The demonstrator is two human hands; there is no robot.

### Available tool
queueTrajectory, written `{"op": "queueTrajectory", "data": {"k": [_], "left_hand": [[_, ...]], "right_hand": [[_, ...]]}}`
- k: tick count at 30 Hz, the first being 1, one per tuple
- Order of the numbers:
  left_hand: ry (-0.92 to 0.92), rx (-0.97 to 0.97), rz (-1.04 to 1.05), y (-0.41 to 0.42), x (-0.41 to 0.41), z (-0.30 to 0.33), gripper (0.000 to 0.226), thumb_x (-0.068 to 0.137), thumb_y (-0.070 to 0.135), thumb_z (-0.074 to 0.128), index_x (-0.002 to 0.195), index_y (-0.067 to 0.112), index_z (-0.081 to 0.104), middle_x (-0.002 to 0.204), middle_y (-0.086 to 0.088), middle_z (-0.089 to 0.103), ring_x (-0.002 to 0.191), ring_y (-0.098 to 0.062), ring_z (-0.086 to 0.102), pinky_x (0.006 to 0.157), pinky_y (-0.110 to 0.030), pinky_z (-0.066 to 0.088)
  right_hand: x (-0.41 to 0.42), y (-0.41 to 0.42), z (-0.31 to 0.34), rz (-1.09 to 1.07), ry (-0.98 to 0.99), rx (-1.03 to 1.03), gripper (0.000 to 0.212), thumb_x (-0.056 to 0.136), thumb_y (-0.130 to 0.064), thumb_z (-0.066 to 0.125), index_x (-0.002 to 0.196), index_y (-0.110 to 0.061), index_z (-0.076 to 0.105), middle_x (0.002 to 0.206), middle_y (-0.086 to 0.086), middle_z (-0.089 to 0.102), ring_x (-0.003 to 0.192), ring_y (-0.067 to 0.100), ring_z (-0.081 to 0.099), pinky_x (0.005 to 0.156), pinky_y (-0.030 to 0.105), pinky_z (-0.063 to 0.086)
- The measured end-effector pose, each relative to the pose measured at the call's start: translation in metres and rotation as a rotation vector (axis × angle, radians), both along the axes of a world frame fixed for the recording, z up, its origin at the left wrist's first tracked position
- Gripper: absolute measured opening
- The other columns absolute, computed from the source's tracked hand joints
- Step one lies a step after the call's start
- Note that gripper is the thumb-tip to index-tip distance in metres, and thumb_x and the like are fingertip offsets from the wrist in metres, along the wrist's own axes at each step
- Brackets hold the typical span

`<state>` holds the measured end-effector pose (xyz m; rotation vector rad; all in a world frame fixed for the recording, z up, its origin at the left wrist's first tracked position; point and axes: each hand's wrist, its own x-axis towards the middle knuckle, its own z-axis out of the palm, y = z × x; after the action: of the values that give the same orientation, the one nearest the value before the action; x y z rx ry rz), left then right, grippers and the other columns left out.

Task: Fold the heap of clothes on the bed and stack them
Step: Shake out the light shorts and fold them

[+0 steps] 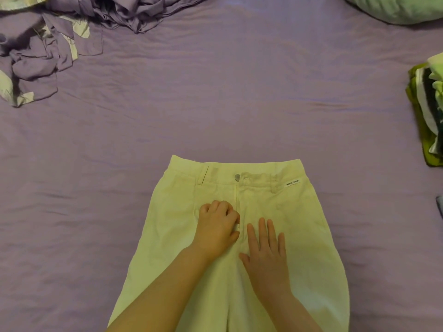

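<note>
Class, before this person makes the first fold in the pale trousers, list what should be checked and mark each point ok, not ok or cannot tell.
1. Trousers lie flat, front up, waistband away from the person: ok.
2. Fly closed: cannot tell; the left hand has its fingers curled at the zip, and the button looks undone.
3. Fabric held steady: ok; the right hand presses flat beside the fly.
4. Legs straight: cannot tell, they run out of view.
5. Space on the bed sheet for folding: ok.
6. Folded stack ready at the right edge: ok.
</note>
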<state>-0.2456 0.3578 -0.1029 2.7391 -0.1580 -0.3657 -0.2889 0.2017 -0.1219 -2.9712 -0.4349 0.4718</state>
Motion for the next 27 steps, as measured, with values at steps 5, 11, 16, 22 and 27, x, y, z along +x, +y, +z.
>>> {"op": "queueTrajectory", "data": {"k": [5,11,16,22,27], "left_hand": [[-0.067,-0.175,0.062,0.009,-0.004,-0.004,0.009,0.075,0.032,0.066,0.079,0.029,0.073,0.085,0.011,0.062,0.082,-0.017,0.060,0.073,-0.032,0.037],[0.035,-0.207,0.121,0.011,0.004,0.004,0.008,0.083,0.027,0.067,0.084,0.026,0.075,0.094,0.010,0.066,0.088,-0.018,0.058,0.079,-0.031,0.033],[0.094,-0.130,0.144,0.001,0.012,0.012,0.019,0.091,0.027,0.056,0.097,0.026,0.074,0.102,0.009,0.063,0.098,-0.016,0.051,0.078,-0.029,0.024],[0.257,-0.279,0.358,0.006,0.043,0.023,0.032,0.080,0.007,0.059,0.054,0.022,0.049,0.055,0.007,0.043,0.060,-0.018,0.048,0.061,-0.030,0.044],[0.194,-0.226,0.418,0.013,0.081,0.045,0.015,0.090,0.028,0.063,0.085,0.021,0.076,0.081,0.009,0.059,0.077,-0.014,0.055,0.064,-0.026,0.045]], "right_hand": [[-0.001,-0.002,-0.003,0.001,-0.041,0.019,0.066,0.096,-0.054,0.006,0.134,-0.012,0.039,0.140,0.022,0.045,0.133,0.035,0.030,0.109,0.050,0.012],[-0.017,0.009,0.001,0.078,-0.316,0.125,0.046,0.085,-0.018,0.040,0.129,-0.008,0.048,0.137,0.020,0.044,0.129,0.036,0.042,0.104,0.051,0.030],[-0.040,0.021,-0.009,0.092,-0.278,0.119,0.050,0.081,-0.006,0.031,0.128,-0.005,0.046,0.131,0.014,0.057,0.125,0.030,0.046,0.097,0.048,0.036],[-0.027,0.023,-0.002,0.089,-0.136,0.134,0.052,0.072,-0.007,0.030,0.121,-0.006,0.050,0.123,0.013,0.063,0.113,0.031,0.059,0.078,0.045,0.056],[-0.013,0.015,0.006,0.150,-0.076,0.167,0.049,0.070,-0.005,0.040,0.108,-0.010,0.071,0.117,0.008,0.066,0.104,0.026,0.066,0.069,0.033,0.059]]}}
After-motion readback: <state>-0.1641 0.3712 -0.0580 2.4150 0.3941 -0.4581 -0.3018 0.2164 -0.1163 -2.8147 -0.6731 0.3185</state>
